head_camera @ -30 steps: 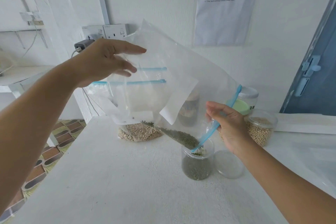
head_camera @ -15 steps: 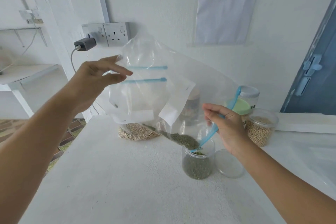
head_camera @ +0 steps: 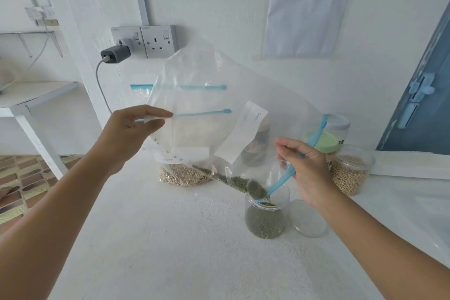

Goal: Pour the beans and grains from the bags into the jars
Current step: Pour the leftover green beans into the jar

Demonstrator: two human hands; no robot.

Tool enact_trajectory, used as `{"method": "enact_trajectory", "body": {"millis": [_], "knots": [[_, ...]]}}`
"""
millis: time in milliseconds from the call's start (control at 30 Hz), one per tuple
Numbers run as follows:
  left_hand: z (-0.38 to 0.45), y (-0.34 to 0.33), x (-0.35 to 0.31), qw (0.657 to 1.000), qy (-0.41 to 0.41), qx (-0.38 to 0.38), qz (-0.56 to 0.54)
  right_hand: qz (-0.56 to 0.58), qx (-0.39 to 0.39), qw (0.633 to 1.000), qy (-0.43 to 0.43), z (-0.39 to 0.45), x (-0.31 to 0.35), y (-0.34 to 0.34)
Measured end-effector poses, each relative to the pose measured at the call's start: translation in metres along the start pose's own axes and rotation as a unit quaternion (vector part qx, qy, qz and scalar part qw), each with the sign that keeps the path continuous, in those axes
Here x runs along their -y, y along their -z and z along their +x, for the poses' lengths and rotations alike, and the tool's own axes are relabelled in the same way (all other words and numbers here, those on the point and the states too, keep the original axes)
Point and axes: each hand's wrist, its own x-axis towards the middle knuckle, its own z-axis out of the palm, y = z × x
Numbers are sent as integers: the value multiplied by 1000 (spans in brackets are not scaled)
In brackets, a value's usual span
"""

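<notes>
A large clear zip bag [head_camera: 219, 95] with a blue seal hangs tilted over the white table. My left hand [head_camera: 129, 134] pinches its left edge. My right hand [head_camera: 304, 165] pinches the blue zip mouth just above an open clear jar [head_camera: 266, 217]. Green beans [head_camera: 241, 182] lie along the bag's lower fold and slide down into the jar, which is about half full of them. The jar's clear lid [head_camera: 308, 218] lies flat to its right.
Behind the held bag stands another zip bag of pale beans [head_camera: 182, 176]. At the right are an open jar of pale beans [head_camera: 349, 173] and a jar with a green lid [head_camera: 326, 140]. A dark jar [head_camera: 255, 148] shows through the plastic. The table's left edge drops to a tiled floor [head_camera: 24, 182].
My left hand has come down and now pinches the bag's left edge lower. More of the green beans have slid toward the jar. My right hand has stayed at the zip mouth.
</notes>
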Motion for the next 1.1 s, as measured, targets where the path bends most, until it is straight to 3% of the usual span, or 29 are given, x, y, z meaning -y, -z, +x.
{"method": "enact_trajectory", "body": {"millis": [233,567,700,867,933,1000,1100], "knots": [[-4,-14,-3,998,-31,-56,-9,9,-14,1000,-7,0,0,0],[-3,-23,-9,996,-31,-60,-57,15,-21,999,-18,0,-1,2],[-14,-33,3,996,-19,-78,38,10,-14,1000,-13,1,-2,1],[-58,-62,16,972,5,-191,138,1,-11,1000,-7,2,-5,2],[-74,-73,29,981,8,-143,130,-5,-4,1000,-4,2,-7,3],[-85,-81,36,995,80,-28,53,-7,0,1000,-3,2,-7,4],[-89,-89,31,963,206,96,-144,-2,-2,1000,-1,2,-9,5]]}}
